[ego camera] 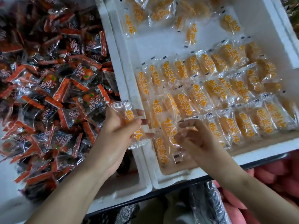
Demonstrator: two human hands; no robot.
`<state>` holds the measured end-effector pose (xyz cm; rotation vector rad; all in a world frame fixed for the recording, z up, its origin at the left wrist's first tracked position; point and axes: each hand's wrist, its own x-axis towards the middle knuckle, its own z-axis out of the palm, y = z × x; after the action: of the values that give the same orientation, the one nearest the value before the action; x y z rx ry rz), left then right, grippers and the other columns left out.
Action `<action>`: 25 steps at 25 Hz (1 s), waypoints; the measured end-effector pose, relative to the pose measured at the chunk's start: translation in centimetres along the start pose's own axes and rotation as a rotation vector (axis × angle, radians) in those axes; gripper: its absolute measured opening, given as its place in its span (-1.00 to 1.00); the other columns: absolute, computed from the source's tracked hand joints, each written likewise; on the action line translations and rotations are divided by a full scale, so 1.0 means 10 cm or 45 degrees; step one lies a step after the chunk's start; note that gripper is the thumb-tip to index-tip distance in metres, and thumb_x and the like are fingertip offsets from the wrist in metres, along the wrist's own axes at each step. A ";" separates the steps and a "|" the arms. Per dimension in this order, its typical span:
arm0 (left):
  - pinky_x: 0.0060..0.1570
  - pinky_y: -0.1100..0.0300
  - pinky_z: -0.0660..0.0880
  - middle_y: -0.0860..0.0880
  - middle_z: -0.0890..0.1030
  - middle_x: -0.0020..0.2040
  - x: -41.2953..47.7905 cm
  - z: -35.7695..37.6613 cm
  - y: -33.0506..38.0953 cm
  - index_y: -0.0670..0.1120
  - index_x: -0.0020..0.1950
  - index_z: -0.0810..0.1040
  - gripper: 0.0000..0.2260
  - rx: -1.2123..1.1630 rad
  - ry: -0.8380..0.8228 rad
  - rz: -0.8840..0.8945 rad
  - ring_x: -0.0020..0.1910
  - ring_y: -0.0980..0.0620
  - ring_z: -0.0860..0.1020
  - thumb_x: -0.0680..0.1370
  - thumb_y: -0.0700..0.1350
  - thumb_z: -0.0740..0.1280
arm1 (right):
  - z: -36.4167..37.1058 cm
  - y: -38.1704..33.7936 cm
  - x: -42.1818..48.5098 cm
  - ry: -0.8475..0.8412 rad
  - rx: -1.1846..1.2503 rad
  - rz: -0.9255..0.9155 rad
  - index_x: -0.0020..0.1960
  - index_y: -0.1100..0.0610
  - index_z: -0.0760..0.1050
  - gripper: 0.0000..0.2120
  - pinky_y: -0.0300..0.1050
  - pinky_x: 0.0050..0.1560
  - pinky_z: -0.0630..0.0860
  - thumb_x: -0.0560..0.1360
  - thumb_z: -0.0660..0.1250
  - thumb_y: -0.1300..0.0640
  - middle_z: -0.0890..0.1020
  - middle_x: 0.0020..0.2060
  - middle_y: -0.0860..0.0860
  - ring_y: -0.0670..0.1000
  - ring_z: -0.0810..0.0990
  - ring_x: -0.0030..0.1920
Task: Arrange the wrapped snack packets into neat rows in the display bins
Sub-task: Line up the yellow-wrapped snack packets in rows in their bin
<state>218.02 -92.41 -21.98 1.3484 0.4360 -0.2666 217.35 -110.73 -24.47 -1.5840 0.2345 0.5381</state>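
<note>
Nearest the camera, two bare hands work over two white foam bins. Left hand point(115, 131) is closed around one clear packet point(129, 123) of orange fruit, thumb on top and fingers beneath, held above the wall point(140, 159) between the bins; its long axis runs near to far, tilted a little leftward at the far end. Right hand point(192, 138), just beside it, pinches the near end of another packet point(168, 131) lying in the right bin point(252, 157), fingers curled and nearly closed; that packet also lies lengthwise away from the camera. Beyond the right hand, three rows point(218, 94) of orange packets overlap like tiles, too many and too overlapped to count exactly, all pointing the same way. Farther off, about ten loose ones point(191, 33) lie scattered at odd angles. Left of the held packet, the left bin point(123, 189) holds a jumbled heap of dark red-edged packets point(48, 88).
</note>
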 end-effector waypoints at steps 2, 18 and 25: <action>-0.09 -0.07 0.63 -0.11 0.59 0.03 0.02 -0.04 -0.01 -0.05 0.07 0.47 -0.79 0.086 -0.020 0.047 -0.03 -0.05 0.64 0.47 -0.22 0.32 | -0.04 -0.08 0.04 0.010 0.007 -0.014 0.01 0.12 0.40 -0.82 -0.31 -0.42 0.49 0.49 0.30 0.33 0.50 -0.28 -0.04 -0.14 0.51 -0.44; -0.16 0.05 0.62 -0.14 0.57 0.00 -0.02 -0.11 0.00 -0.07 0.14 0.57 -0.80 0.122 0.030 0.043 -0.09 0.00 0.63 0.52 -0.17 0.32 | -0.14 -0.41 0.30 -0.008 -0.812 -0.429 -0.15 -0.04 0.59 -0.94 -0.13 -0.20 0.52 0.44 0.40 0.11 0.65 -0.28 -0.02 -0.07 0.59 -0.29; 0.05 0.02 0.59 -0.19 0.61 0.10 -0.07 -0.09 -0.03 -0.10 0.16 0.56 -0.78 0.214 0.010 0.041 0.09 -0.09 0.61 0.55 -0.29 0.28 | 0.00 -0.25 0.40 -0.216 -0.928 -0.425 -0.05 -0.01 0.58 -0.84 -0.38 -0.17 0.44 0.38 0.47 0.12 0.62 -0.24 -0.06 -0.15 0.53 -0.24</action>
<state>217.16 -91.65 -22.06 1.5198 0.4050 -0.2758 221.96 -109.77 -24.18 -2.2067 -0.3974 0.5176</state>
